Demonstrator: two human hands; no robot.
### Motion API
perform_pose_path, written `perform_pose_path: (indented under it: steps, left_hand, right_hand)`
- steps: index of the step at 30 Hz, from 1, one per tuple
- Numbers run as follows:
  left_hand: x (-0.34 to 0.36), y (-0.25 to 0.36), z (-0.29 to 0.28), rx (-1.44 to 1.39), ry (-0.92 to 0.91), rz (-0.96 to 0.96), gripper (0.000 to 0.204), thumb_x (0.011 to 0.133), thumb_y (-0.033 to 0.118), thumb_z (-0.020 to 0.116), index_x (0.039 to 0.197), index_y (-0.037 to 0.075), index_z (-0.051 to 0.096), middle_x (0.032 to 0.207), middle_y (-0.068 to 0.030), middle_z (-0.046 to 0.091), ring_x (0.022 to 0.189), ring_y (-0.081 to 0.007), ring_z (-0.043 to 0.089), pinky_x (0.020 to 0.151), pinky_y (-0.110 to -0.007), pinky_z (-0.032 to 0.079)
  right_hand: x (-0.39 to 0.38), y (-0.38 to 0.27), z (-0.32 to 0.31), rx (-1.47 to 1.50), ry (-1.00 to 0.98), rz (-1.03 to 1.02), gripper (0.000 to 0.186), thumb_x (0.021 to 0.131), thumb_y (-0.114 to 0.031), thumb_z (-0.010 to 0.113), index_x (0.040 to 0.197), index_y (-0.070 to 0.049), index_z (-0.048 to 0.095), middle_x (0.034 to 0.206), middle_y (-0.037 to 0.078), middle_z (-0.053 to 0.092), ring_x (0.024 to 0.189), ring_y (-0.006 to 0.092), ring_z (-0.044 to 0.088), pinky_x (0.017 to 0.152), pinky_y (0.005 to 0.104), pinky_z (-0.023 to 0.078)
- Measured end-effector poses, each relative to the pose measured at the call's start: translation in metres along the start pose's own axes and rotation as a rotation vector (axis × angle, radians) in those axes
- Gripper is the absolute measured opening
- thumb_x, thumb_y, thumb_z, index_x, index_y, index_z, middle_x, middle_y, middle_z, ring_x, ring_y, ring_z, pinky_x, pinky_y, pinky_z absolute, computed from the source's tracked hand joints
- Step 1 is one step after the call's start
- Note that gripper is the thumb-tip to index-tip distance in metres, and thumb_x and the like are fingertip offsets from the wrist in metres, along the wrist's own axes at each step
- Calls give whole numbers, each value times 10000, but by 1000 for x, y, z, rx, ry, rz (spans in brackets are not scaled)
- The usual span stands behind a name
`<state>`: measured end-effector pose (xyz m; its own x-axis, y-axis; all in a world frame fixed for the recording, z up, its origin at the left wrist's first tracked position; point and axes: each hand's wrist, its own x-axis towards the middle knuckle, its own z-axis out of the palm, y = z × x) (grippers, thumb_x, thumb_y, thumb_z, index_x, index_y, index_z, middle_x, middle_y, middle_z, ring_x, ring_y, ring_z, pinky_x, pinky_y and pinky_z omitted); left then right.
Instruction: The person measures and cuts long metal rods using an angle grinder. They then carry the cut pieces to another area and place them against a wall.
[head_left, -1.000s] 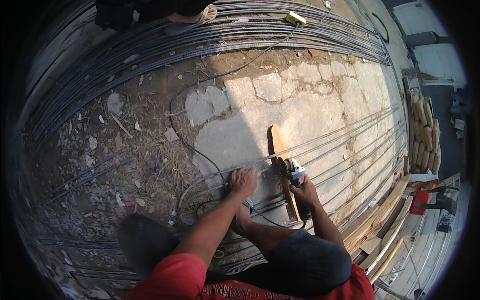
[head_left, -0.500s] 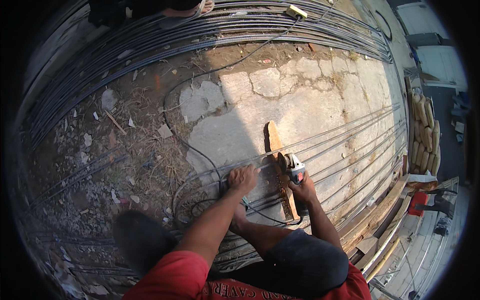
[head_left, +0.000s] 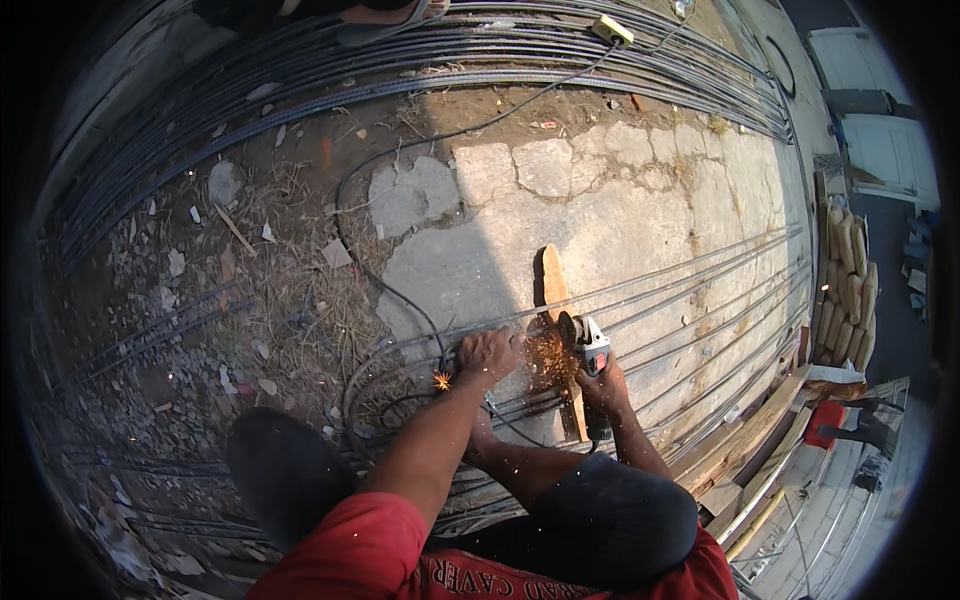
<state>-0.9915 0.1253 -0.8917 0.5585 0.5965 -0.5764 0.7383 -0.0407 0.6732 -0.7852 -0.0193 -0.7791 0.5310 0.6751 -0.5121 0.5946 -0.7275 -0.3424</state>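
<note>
My right hand [head_left: 606,388] is wrapped around an angle grinder [head_left: 593,345] with a white and grey head. The grinder's dark disc [head_left: 569,328] meets the thin steel bars [head_left: 660,285] over a wooden plank [head_left: 555,280], and orange sparks [head_left: 546,362] spray toward my left hand. My left hand [head_left: 488,355] is closed over the bars just left of the disc, knuckles up. Its fingertips are partly hidden. The bars run across the plank and out to the right.
A black power cable [head_left: 345,225] curves over the ground from an extension socket [head_left: 612,31] at the back. Long bundled bars [head_left: 420,80] lie along the far side, beside another person's sandalled foot [head_left: 430,10]. Timber boards [head_left: 750,440] and stacked sacks [head_left: 846,280] line the right.
A dense burst of sparks now flies from the disc, where only a few showed before. Both hands keep nearly the same place; the whole view has shifted slightly.
</note>
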Motion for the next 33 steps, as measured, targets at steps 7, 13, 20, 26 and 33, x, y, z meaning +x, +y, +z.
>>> perform_pose_path:
  steps: [7,13,20,26,33]
  left_hand:
    - [-4,7,-11,98,10,33,458,1001,504,468,1093,121,703,1021,-201,734,980,-415,695,874,-546,517]
    - [-3,6,-12,42,-10,47,449,987,505,487,1067,125,712,1000,-197,736,957,-426,693,866,-560,500]
    - [-5,6,-14,60,18,72,438,994,473,464,1062,131,730,990,-190,743,933,-414,704,839,-542,531]
    - [-3,4,-16,52,-19,42,454,986,481,461,1081,125,724,1016,-195,741,955,-416,704,863,-534,534]
    - [-2,6,-18,49,-39,45,466,997,482,455,1093,108,716,1034,-198,738,984,-421,698,876,-540,531]
  right_hand:
    - [-1,-6,-1,-31,10,31,670,799,-332,772,1242,71,470,1052,342,665,1014,509,650,839,512,531]
    - [-1,-9,-3,-37,-11,78,647,802,-312,758,1257,52,479,1086,318,671,1043,484,657,868,494,531]
    - [-4,-12,-3,15,-8,66,636,805,-298,752,1262,53,483,1106,311,667,1049,472,659,880,487,529]
    - [-6,-15,-3,48,-21,63,635,804,-298,752,1252,64,484,1107,327,656,1062,490,643,887,498,524]
    - [-7,-7,-2,-20,-21,96,655,789,-322,748,1237,72,479,1105,350,648,1059,504,639,892,505,523]
